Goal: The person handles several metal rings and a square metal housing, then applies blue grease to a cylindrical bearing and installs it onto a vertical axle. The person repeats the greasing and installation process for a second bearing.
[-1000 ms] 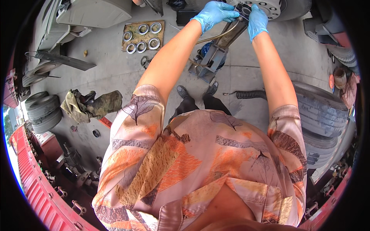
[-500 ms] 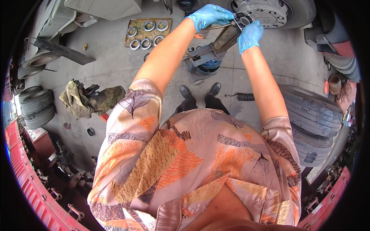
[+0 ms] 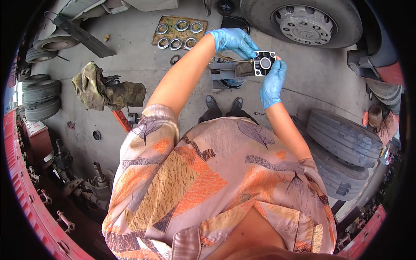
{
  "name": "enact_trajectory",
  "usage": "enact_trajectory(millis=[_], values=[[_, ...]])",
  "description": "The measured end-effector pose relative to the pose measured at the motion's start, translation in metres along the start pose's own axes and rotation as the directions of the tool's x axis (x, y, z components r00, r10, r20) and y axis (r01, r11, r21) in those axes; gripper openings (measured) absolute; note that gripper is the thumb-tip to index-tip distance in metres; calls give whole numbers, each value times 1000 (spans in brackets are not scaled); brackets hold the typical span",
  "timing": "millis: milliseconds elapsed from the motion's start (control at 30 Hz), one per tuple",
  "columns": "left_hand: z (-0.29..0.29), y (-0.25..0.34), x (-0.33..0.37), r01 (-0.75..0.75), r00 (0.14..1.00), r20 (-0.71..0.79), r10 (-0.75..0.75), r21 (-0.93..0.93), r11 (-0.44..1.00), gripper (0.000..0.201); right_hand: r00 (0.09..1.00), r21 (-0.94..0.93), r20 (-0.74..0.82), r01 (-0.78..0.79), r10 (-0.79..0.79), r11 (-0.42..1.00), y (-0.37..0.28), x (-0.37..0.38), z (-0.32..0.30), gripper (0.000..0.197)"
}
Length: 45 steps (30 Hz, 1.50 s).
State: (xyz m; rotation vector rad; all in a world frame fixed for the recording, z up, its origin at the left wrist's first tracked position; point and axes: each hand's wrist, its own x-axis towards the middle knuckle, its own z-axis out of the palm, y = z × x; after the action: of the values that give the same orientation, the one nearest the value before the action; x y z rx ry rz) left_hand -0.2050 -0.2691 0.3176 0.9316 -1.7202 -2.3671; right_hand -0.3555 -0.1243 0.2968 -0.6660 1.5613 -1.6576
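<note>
In front of me, both gloved hands hold a square metal part (image 3: 264,63) with a silver rim, dark recesses and a round centre. My left hand (image 3: 234,42), in a blue glove, closes on its upper left corner. My right hand (image 3: 273,84), also blue-gloved, grips the right side with thumb and fingers. A thin hose or rod (image 3: 234,59) with a brass-coloured end meets the part's left side; whether my left fingers also touch it is hidden. Below the part stands a grey metal stand (image 3: 222,74) by a bucket (image 3: 229,83) with something blue inside.
Several bearing-like rings lie on a stained board (image 3: 167,21) at the far left. A truck wheel (image 3: 305,28) stands beyond my hands. Stacked tyres (image 3: 344,136) are at right, others (image 3: 42,97) at left. A cloth-covered stand (image 3: 108,92) is left of me.
The square part has come nearer to my body with both hands, and its face has turned more squarely into view. The surroundings have shifted in the picture as my head moved.
</note>
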Motion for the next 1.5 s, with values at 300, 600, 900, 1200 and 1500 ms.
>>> enact_trajectory(millis=[300,600,900,1200,1500], values=[[44,7,-41,104,953,-285,-107,-25,994,34,931,-554,355,281,-83,784,-15,23,-27,30],[87,19,-35,169,889,-447,99,520,837,57,824,-519,566,365,-9,773,-25,32,-45,43],[144,44,-14,268,870,-343,354,932,245,85,680,-302,673,-107,291,947,-9,62,-84,46],[158,43,3,487,767,-544,341,839,243,60,564,-566,641,-110,520,817,16,177,-118,35],[174,49,23,658,613,-729,306,685,312,46,242,-689,725,225,645,689,10,298,-106,32]])
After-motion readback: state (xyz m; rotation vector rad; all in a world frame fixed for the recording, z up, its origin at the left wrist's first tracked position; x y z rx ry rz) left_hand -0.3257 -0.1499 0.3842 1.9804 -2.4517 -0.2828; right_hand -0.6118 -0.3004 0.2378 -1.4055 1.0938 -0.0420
